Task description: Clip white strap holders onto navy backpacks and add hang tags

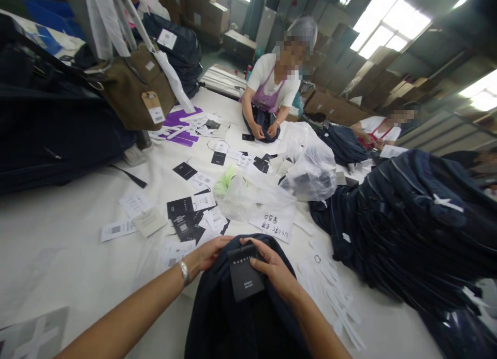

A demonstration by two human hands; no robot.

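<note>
A dark navy bag (217,307) is right in front of me at the table's near side. On its top lies a black hang tag (245,279) with pale lettering. My right hand (269,268) is closed on this tag, thumb on its face near the upper edge. Against the bag's upper left side rests my left hand (209,253), with a silver bracelet at the wrist; its fingertips go behind the fabric, so what they grip is partly hidden. Just beyond the bag are black and white tags (186,214) in a loose heap.
A handwritten sheet (275,223) and clear plastic bags (310,167) lie ahead. Stacked navy bags (411,209) stand at right, near white strips (330,292). At left are a brown bag (132,90) and a dark bag (58,136). A co-worker (267,85) handles a bag across the table.
</note>
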